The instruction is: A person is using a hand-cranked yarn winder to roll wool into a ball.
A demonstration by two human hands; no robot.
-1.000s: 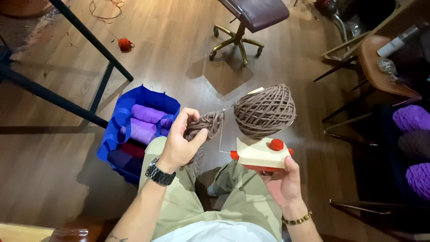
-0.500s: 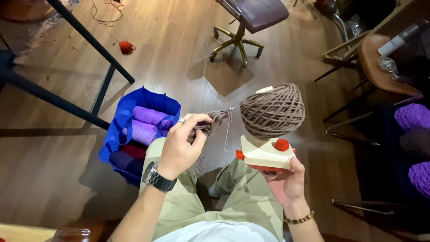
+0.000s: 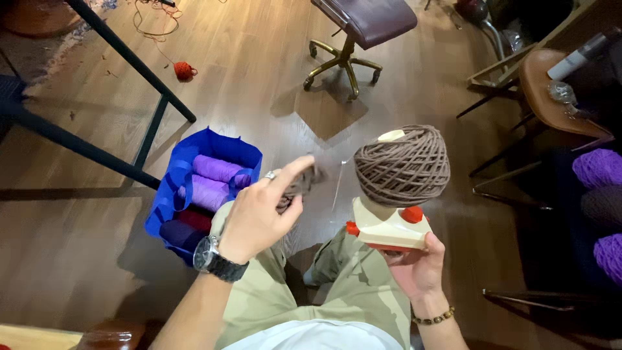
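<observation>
Yarn tuft (image 3: 303, 185) at centre blurred, partly hidden behind left hand (image 3: 259, 217). Winder (image 3: 389, 227) underside covered by right hand (image 3: 414, 269). Purple yarn balls (image 3: 599, 168) cut off at right edge.

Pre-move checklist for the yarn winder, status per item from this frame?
1. Winder supported: ok, right hand holds it from beneath.
2. Yarn cake seated on the winder: ok, it sits upright on top, neatly wound.
3. Loose yarn gripped: ok, left hand pinches the brown bundle in its fingers.
4. Strand from bundle to cake free of tangles: cannot tell, blurred and only a thin line shows.
5. Winder's crank or guide clear: cannot tell, hidden by the cake and body.
6. Blue bag of purple yarn clear of the hands: ok, it lies on the floor beside the left knee.
</observation>
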